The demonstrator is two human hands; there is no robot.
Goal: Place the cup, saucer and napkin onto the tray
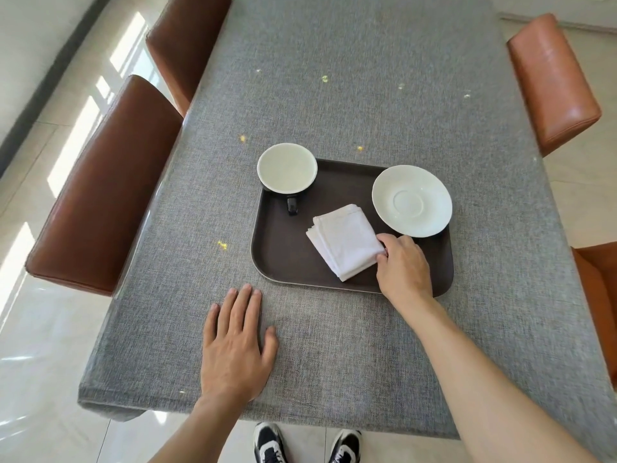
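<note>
From the head camera: my right hand (404,265) pinches the near corner of the folded napkin (345,240), which lies on the brown tray (283,255) between the cup (287,168) and the saucer (412,200), while my left hand (235,345) rests open and flat on the desk (334,95). To finish well, I judge I should let the corner go gently and lift straight off, so the folds stay stacked.

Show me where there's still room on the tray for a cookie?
The tray is bare at its near-left, between the cup handle and napkin. The right side is crowded: saucer, napkin and right hand touch.
</note>
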